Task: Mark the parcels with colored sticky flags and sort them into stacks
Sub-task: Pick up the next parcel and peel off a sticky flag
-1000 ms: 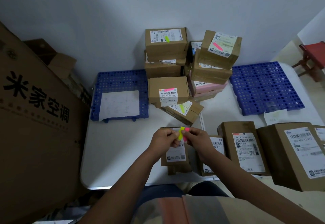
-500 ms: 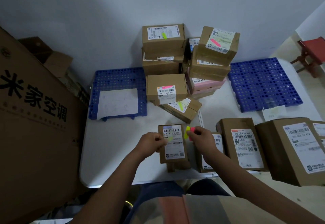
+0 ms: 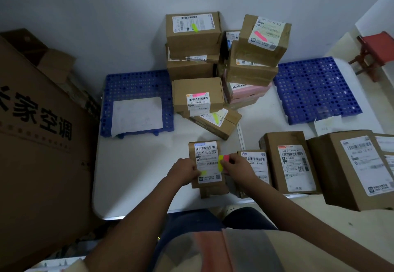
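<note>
Small cardboard parcel (image 3: 207,166) flat at near table (image 3: 136,165) edge. Left hand (image 3: 184,173) pinching yellow flag (image 3: 203,173) onto label; right hand (image 3: 235,164) clamped on flag pad (image 3: 223,162). Flag flimsy, tacky — pinch by free end; parcel probably light, stiff — grip by long sides.

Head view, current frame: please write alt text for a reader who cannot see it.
A person's left hand presses a yellow sticky flag onto the label of a small cardboard parcel on a white table, while the right hand pinches a flag pad. Behind stand flagged parcel stacks.
</note>
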